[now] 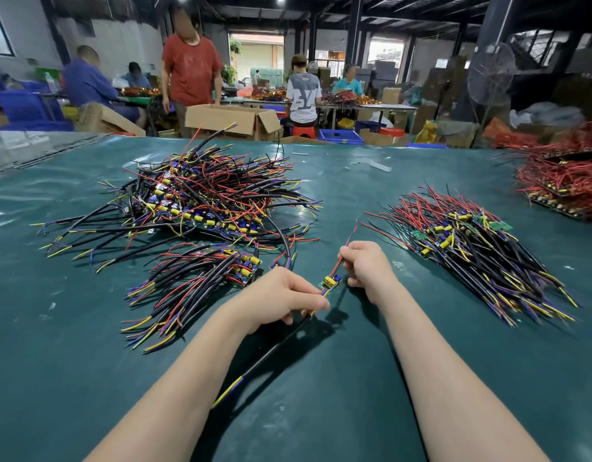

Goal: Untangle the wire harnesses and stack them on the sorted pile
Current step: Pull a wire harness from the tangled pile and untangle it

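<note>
One wire harness (330,282), a small board with yellow and blue parts, is held between both hands above the green table. My left hand (284,296) pinches its black cable end near the board, and the cable trails down toward me to yellow and blue tips. My right hand (364,266) pinches its red wire, which points up and away. A large tangled heap (207,198) lies at the back left. A smaller aligned bundle (194,281) lies left of my left hand. A neat sorted pile (471,248) lies to the right.
The green table cover (321,378) spreads all around. A heap of red wires (561,181) sits at the far right edge. Cardboard boxes (231,121), blue crates and several people at benches stand beyond the table's far edge.
</note>
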The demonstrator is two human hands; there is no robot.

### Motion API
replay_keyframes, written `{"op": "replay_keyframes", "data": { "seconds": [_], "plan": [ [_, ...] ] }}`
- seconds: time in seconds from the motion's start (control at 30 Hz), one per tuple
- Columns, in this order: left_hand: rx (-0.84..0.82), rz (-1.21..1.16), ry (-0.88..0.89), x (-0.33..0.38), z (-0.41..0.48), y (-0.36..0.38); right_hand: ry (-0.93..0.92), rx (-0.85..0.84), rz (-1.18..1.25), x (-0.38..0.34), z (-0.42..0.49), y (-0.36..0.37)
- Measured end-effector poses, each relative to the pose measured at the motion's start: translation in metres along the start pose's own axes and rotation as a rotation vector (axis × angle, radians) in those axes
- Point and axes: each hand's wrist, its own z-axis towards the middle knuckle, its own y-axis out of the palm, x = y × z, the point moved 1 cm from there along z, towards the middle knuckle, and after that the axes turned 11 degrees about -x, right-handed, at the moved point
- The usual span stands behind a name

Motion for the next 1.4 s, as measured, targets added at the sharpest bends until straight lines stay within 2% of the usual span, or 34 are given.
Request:
{"op": "replay_keyframes", "data": {
  "seconds": [0.13, 0.27, 0.33, 0.43, 0.5, 0.53, 0.6, 0.67, 0.73, 0.77, 0.8, 0.93, 1.03, 1.17, 1.4],
  "plan": [
    [-0.110, 0.068, -0.036, 0.003, 0.002, 0.008, -0.144, 0.180, -0.463, 0.007, 0.002, -0.017],
    [-0.225, 0.141, -0.069, 0.006, 0.000, 0.013, -0.140, 0.317, -0.528, 0.018, 0.003, -0.036],
    [-0.236, 0.140, -0.068, 0.006, 0.000, 0.014, -0.141, 0.419, -0.474, 0.020, 0.003, -0.041],
    [-0.196, 0.113, -0.041, 0.006, -0.001, 0.010, -0.181, 0.662, -0.207, 0.017, -0.001, -0.046],
    [-0.076, 0.034, 0.001, 0.005, 0.000, 0.006, -0.184, 0.785, -0.070, 0.016, -0.004, -0.046],
    [0.034, -0.052, 0.020, 0.004, 0.001, 0.004, -0.186, 0.773, -0.079, 0.014, -0.005, -0.040],
    [0.291, -0.258, 0.044, 0.000, 0.004, -0.003, -0.237, 0.550, -0.183, 0.005, -0.007, -0.015],
    [0.492, -0.382, 0.060, -0.006, 0.005, -0.010, -0.298, 0.163, -0.267, -0.006, -0.013, 0.016],
    [0.609, -0.425, 0.087, -0.011, 0.007, -0.017, -0.307, -0.194, -0.361, -0.013, -0.020, 0.037],
    [0.644, -0.423, 0.098, -0.012, 0.008, -0.019, -0.309, -0.290, -0.422, -0.015, -0.022, 0.043],
    [0.670, -0.415, 0.106, -0.014, 0.009, -0.021, -0.324, -0.313, -0.484, -0.015, -0.023, 0.047],
    [0.710, -0.420, 0.159, -0.018, 0.011, -0.022, -0.383, -0.134, -0.573, -0.014, -0.021, 0.053],
    [0.564, -0.371, 0.146, -0.019, 0.013, -0.022, -0.358, -0.029, -0.470, -0.018, -0.015, 0.047],
    [0.422, -0.111, 0.024, -0.022, 0.016, -0.025, -0.285, 0.206, -0.329, -0.028, -0.006, 0.021],
    [0.371, 0.027, 0.000, -0.024, 0.023, -0.015, -0.107, 0.582, -0.575, -0.051, 0.004, -0.079]
  ]
}}
